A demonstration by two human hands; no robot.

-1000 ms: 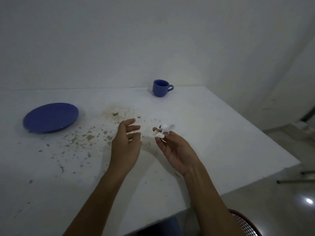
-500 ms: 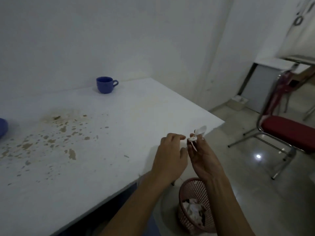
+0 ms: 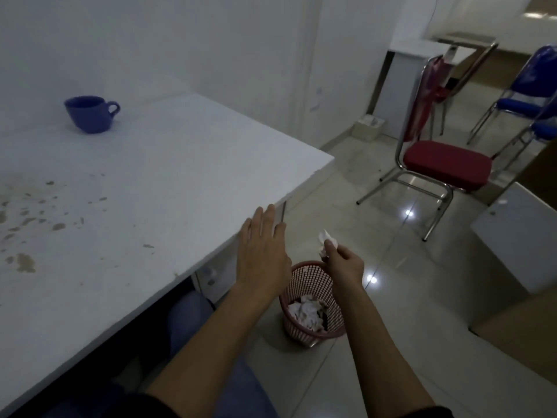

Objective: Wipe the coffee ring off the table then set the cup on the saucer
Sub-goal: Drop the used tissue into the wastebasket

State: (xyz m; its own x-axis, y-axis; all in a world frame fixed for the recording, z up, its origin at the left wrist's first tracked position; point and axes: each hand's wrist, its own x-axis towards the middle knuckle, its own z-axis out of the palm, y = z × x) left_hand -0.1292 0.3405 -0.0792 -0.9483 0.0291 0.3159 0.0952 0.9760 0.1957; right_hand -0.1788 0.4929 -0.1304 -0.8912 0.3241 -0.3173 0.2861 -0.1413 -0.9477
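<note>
A blue cup [image 3: 89, 114] stands upright near the far edge of the white table [image 3: 168, 164]. Brown coffee stains [image 3: 27, 224] speckle the table's left part. The saucer is out of view. My right hand [image 3: 342, 262] pinches a small crumpled white tissue [image 3: 325, 241] above a red mesh waste bin [image 3: 313, 300] on the floor beside the table. My left hand [image 3: 262, 251] is flat with its fingers spread, hovering at the table's right edge and holding nothing.
The bin holds crumpled paper. A red-seated metal chair [image 3: 443, 164] stands on the tiled floor to the right, with blue chairs [image 3: 533, 104] behind it. A white box-like unit [image 3: 518, 236] sits at the far right. My knees are under the table.
The view has swung right, away from the stains and saucer. Both hands moved off the table toward the bin; the left hand opened flat and the right still pinches the tissue.
</note>
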